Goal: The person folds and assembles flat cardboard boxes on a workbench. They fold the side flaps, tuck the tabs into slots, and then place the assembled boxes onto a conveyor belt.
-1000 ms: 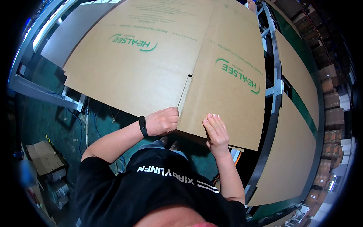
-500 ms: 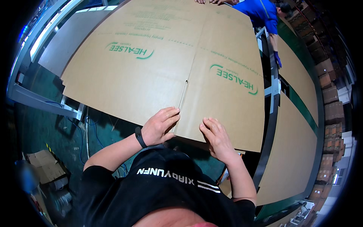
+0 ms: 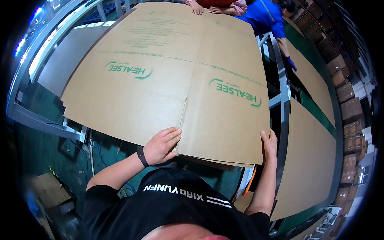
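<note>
A large brown cardboard sheet [image 3: 132, 100] with green print lies on a stack in front of me. A crease and a narrow slot [image 3: 183, 112] run toward its near edge. My left hand [image 3: 162, 145], with a dark band on the wrist, is closed on the near edge beside the slot. Its fingers lie together on top and the thumb is at the edge. At the near right corner my right hand [image 3: 269, 143] grips the side edge, thumb on the top face; its other fingers are partly hidden.
Across the sheet, another person's hands [image 3: 197, 8] rest on the far edge. A co-worker in blue [image 3: 262, 16] reaches with a gloved hand [image 3: 290, 63] toward the right-hand conveyor with cardboard sheets [image 3: 310, 156]. A metal frame [image 3: 44, 116] stands left; stacked cartons [image 3: 352, 132] line the right.
My right hand has moved right, from the sheet's near edge to its right edge. The sheet appears slightly lower and further left in view. The far person's hands show more.
</note>
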